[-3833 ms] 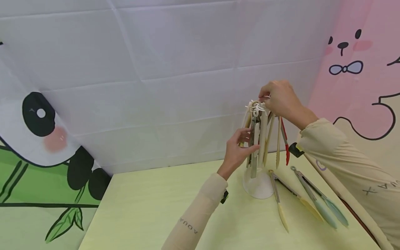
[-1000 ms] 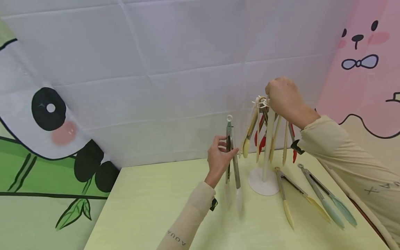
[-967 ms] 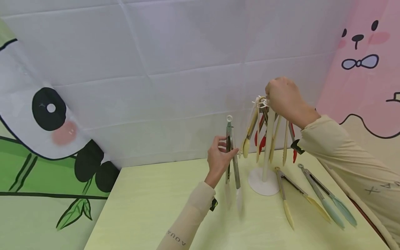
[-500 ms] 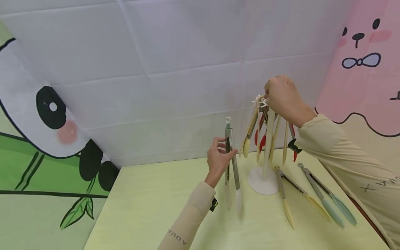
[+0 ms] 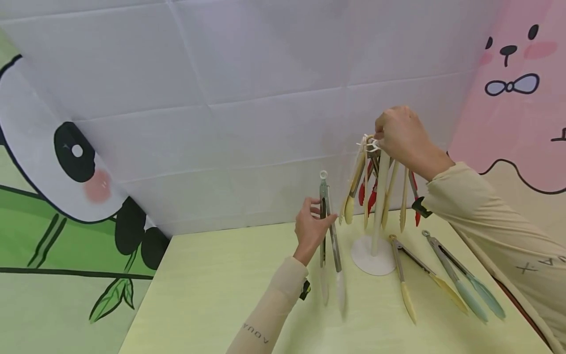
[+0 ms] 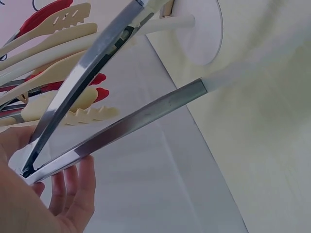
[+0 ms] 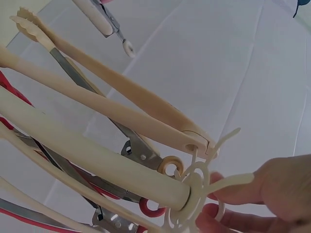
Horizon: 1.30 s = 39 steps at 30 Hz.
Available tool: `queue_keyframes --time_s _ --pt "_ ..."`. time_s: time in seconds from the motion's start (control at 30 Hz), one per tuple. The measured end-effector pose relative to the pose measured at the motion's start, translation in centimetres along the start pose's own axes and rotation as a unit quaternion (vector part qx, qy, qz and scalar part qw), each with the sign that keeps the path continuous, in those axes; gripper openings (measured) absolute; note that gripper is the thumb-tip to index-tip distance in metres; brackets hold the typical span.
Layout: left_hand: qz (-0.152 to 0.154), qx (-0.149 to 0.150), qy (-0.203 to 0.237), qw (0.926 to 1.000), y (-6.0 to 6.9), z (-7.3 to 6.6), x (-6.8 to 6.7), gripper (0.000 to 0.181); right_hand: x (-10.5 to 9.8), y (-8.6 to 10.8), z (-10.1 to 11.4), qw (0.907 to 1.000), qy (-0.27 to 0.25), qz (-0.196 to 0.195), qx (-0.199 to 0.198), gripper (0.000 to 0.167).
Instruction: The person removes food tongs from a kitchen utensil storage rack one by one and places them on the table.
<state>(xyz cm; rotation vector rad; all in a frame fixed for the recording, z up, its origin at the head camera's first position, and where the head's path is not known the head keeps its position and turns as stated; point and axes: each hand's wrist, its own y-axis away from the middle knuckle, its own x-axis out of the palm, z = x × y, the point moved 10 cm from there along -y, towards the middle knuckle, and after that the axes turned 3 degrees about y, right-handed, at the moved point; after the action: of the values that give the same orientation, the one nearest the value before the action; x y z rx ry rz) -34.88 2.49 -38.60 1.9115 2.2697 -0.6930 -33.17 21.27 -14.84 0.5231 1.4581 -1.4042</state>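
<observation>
My left hand (image 5: 311, 228) grips a pair of metal tongs (image 5: 335, 250) with pale translucent tips, thumb on one arm and fingers on the other. The tongs hang tips down, left of a white stand (image 5: 379, 211), their arms spread apart. In the left wrist view the tongs' metal arm (image 6: 141, 116) leads to a whitish tip over the table. My right hand (image 5: 404, 140) is at the stand's top, where thumb and fingers pinch the hooked ring (image 7: 198, 187). Beige tongs (image 7: 104, 109) and red-tipped tongs (image 5: 373, 196) hang from the hooks.
On the pale yellow table (image 5: 212, 290), yellow-tipped tongs (image 5: 406, 297) and blue-green tongs (image 5: 466, 290) lie spread to the right of the stand's round base (image 5: 364, 265). A grey-white cloth backdrop (image 5: 247, 147) rises behind the table.
The left hand has taken the metal tongs off the stand and moved them left; in the last second they sank slightly. The right hand stays at the stand's top.
</observation>
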Motion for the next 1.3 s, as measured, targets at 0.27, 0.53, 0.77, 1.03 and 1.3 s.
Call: queue_keyframes --time_s 0.27,0.53,0.77,1.03,1.3 --pt "-0.019 -0.010 -0.038 0.9990 0.0 0.7 0.5 0.043 0.0 0.1 0.2 1.0000 0.004 0.002 -0.005 0.011" --pt "-0.031 -0.030 -0.080 0.9959 0.2 1.3 1.1 0.042 -0.2 0.4 0.5 0.9998 0.000 -0.006 -0.022 0.009" --pt "-0.018 -0.039 -0.087 0.9953 0.1 1.8 2.3 0.038 -0.4 0.5 0.5 0.9996 0.001 -0.009 -0.027 0.008" --pt "-0.012 -0.046 -0.115 0.9922 -0.1 2.4 3.2 0.037 -0.1 0.5 0.6 0.9995 0.007 0.004 -0.032 0.009" --pt "-0.006 -0.065 -0.139 0.9881 0.1 3.7 3.5 0.038 -0.1 0.6 0.6 0.9995 0.000 0.007 -0.032 0.010"
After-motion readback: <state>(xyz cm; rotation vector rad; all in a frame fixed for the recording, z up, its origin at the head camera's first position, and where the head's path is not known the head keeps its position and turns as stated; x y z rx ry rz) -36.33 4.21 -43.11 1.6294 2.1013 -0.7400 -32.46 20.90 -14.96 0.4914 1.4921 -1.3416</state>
